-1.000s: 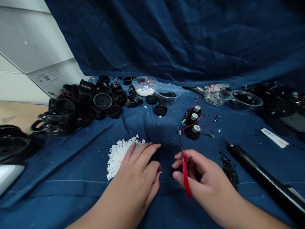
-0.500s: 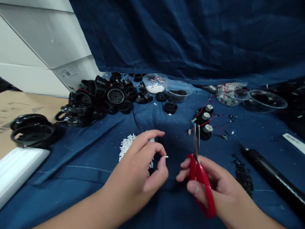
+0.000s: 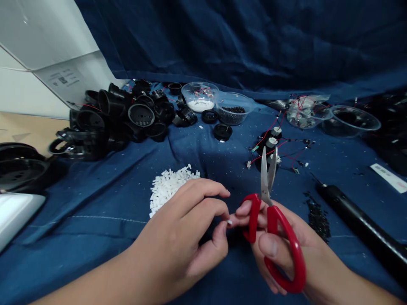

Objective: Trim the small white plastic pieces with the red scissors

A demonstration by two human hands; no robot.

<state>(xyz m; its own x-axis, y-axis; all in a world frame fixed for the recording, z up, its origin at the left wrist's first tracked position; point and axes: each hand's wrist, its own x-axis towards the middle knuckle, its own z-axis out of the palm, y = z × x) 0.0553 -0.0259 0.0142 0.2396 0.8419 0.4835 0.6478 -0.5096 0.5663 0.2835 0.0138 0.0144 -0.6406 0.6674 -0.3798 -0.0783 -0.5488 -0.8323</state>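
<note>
Scissors [image 3: 265, 192] opened wider, R hand [image 3: 276, 250] closer to L hand [image 3: 187, 228] vs last frame. L fingers pinch white bit [image 3: 229, 221] btwn hands; R fingers grip scissors' handles. L hand part-hides white pile [image 3: 168, 186]; blades overlap motors [image 3: 272, 142] in view; black bits [image 3: 319, 218], black tool [image 3: 362, 228] R of hands.

Red-handled scissors [image 3: 265, 195], blades parted and pointing away, small white plastic piece [image 3: 229, 222] beside the handles, heap of similar pieces [image 3: 168, 186] farther left
</note>
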